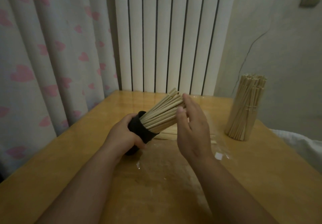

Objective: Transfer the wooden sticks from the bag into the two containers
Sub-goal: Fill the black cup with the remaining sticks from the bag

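- Nearest to me, a clear plastic bag (205, 155) lies flat on the wooden table (61, 168), with a few loose sticks (167, 135) on it.
- My left hand (124, 134) is closed around a black container (142, 131), tilted to the right, full of wooden sticks (163, 113).
- My right hand (193, 127) is open, flat against their ends.
- Farther right, a clear container (241, 127) of sticks stands upright.
- Behind are a radiator (167, 35) and a curtain (52, 49).

I see the container (141, 133) mid tabletop (87, 154), tilted, w/ sticks (162, 113) in it. Second container (244, 112) upright nr the right edge, toward the far right corner, also full. Bag (183, 157) flat betw. them, nearer the front.
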A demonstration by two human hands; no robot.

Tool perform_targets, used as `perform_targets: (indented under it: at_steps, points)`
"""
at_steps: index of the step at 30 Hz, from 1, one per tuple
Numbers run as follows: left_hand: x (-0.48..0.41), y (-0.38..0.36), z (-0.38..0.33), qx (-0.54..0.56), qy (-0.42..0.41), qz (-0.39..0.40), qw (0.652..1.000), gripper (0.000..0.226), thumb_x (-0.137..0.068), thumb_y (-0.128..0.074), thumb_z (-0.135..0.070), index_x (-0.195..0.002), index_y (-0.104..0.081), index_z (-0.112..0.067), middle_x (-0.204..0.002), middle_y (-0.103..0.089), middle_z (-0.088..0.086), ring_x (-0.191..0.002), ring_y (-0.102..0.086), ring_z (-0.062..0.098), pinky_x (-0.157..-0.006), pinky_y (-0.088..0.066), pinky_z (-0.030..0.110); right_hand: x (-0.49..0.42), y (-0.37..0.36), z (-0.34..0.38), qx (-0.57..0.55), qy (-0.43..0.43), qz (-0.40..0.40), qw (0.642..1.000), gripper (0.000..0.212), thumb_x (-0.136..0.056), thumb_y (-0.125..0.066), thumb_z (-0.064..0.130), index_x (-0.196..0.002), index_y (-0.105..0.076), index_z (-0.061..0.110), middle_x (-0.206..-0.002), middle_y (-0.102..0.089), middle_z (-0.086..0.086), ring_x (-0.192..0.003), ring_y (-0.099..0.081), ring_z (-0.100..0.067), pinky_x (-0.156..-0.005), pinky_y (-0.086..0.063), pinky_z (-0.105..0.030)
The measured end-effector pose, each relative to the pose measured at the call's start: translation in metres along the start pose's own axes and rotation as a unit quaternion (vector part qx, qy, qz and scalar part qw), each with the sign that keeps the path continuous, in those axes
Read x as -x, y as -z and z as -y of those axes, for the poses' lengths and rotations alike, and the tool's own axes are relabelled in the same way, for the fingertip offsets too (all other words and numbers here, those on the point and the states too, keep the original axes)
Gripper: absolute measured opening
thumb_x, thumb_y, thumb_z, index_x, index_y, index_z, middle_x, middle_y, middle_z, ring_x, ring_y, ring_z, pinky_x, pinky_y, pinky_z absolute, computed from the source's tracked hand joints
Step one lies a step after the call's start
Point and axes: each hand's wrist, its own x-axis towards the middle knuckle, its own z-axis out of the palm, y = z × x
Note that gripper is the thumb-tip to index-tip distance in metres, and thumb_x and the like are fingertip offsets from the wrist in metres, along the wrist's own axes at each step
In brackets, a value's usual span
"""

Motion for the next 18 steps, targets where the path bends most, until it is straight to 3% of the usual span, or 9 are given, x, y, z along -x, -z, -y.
perform_targets:
  at_steps: [6,10,13,15,18]
  points:
    - [0.0,-0.001,0.001,0.003,0.005,-0.009,1.0,0.087,-0.056,-0.085,0.011,-0.118,-0.053,-0.042,-0.115,-0.061,-0.009,-0.111,-0.055,0.024,-0.083,-0.051,0.04,-0.005,0.015,-0.005,-0.024,-0.009,-0.017,1.0,0.049,-0.102,-0.034,0.041,-0.147,-0.046,0.026,-0.147,-0.046,0.013,-0.135,-0.035,0.004,-0.11,-0.028,-0.021]
    - [-0.002,0.001,0.003,0.034,0.025,-0.021,0.999,0.09,-0.054,-0.085,0.01,-0.128,-0.056,-0.034,-0.118,-0.064,-0.004,-0.112,-0.057,0.026,-0.083,-0.052,0.043,-0.012,0.029,-0.006,-0.003,-0.055,-0.037,0.998,0.025,-0.102,-0.047,0.025,-0.122,-0.063,0.024,-0.112,-0.056,0.012,-0.099,-0.053,0.001,-0.081,-0.039,-0.011]
    - [-0.002,0.003,0.005,0.061,0.031,-0.027,0.997,0.088,-0.057,-0.083,0.011,-0.13,-0.056,-0.03,-0.116,-0.065,-0.002,-0.109,-0.058,0.026,-0.073,-0.049,0.035,-0.016,0.035,-0.01,0.018,-0.115,0.013,0.993,0.013,-0.097,-0.053,0.023,-0.101,-0.065,0.026,-0.098,-0.062,0.01,-0.087,-0.056,-0.002,-0.077,-0.05,-0.026]
    - [-0.002,0.004,0.005,0.067,0.033,-0.026,0.997,0.086,-0.058,-0.082,0.011,-0.129,-0.056,-0.03,-0.116,-0.065,-0.002,-0.109,-0.058,0.026,-0.075,-0.048,0.036,-0.017,0.038,-0.009,0.029,-0.144,0.055,0.988,0.014,-0.096,-0.054,0.025,-0.088,-0.065,0.025,-0.085,-0.066,0.006,-0.08,-0.061,-0.011,-0.073,-0.056,-0.034]
    - [-0.001,0.004,0.004,0.074,0.035,-0.024,0.996,0.084,-0.059,-0.081,0.011,-0.127,-0.056,-0.031,-0.114,-0.064,-0.003,-0.106,-0.058,0.023,-0.073,-0.047,0.035,-0.017,0.042,-0.003,0.091,-0.158,0.147,0.972,0.019,-0.097,-0.052,0.03,-0.085,-0.066,0.024,-0.075,-0.069,0.004,-0.065,-0.062,-0.009,-0.062,-0.053,-0.032]
